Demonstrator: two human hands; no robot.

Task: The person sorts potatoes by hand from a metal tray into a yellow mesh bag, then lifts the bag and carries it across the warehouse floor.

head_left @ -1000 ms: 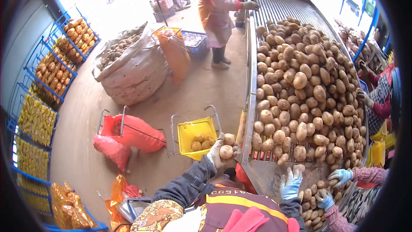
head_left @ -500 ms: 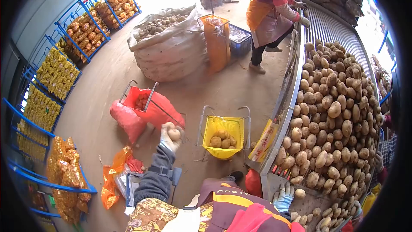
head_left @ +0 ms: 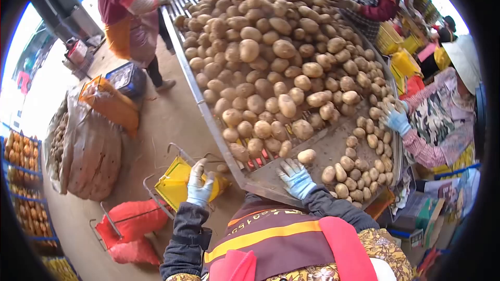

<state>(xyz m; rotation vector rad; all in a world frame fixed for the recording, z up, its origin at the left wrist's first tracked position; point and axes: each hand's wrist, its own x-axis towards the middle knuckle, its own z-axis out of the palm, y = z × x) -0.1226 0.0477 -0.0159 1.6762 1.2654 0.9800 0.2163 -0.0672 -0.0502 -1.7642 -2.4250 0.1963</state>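
My left hand (head_left: 200,184), in a pale glove, is held up in front of the yellow mesh bag (head_left: 174,183) on its metal stand. The fingers are apart and I see nothing in them. My right hand (head_left: 298,179), in a blue and white glove, lies flat with spread fingers on the metal sorting table (head_left: 268,173), near its front edge. Just beyond those fingertips sits a single potato (head_left: 307,156), apart from the others. A large heap of potatoes (head_left: 284,49) covers the slatted part of the table. Smaller potatoes (head_left: 350,164) lie to the right of my right hand.
A co-worker's gloved hand (head_left: 397,119) touches potatoes at the right edge. Two other people stand along the table's far sides. On the floor at left are a red mesh bag (head_left: 136,221), a big white sack (head_left: 92,151), an orange bag (head_left: 109,103) and a blue crate (head_left: 125,79).
My view has swung right toward the table. The potato my left hand held is gone from it, and its fingers are now apart. My right hand still rests on the table.
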